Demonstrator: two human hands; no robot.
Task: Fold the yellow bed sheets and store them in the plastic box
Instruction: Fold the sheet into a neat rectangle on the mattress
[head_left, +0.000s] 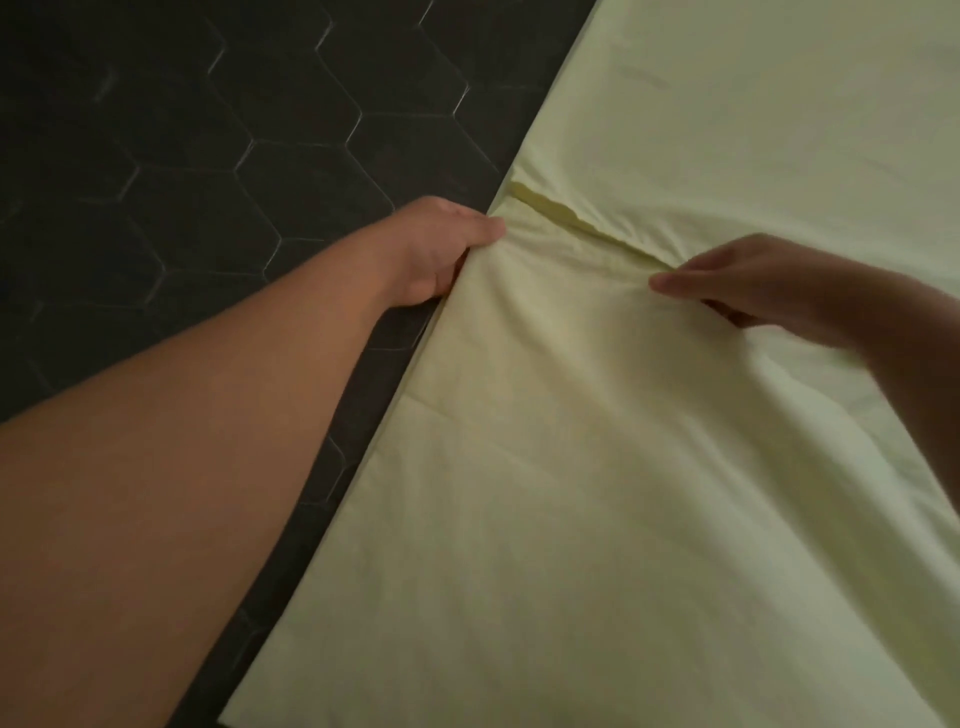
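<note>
my left hand (441, 249) grips the yellow sheet (597, 467) at its left edge, fingers curled under the cloth. my right hand (748, 283) pinches a folded edge just beside it, fingers closed on the fabric. the sheet spreads flat below and beyond both hands, on a dark floor (182, 156) with hexagon tiles left of my left hand.

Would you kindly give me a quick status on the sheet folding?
Left hand grips yellow sheet edge. Right hand pinches the fold. Sheet spread on dark hexagon-tiled floor. No box in view.
</note>
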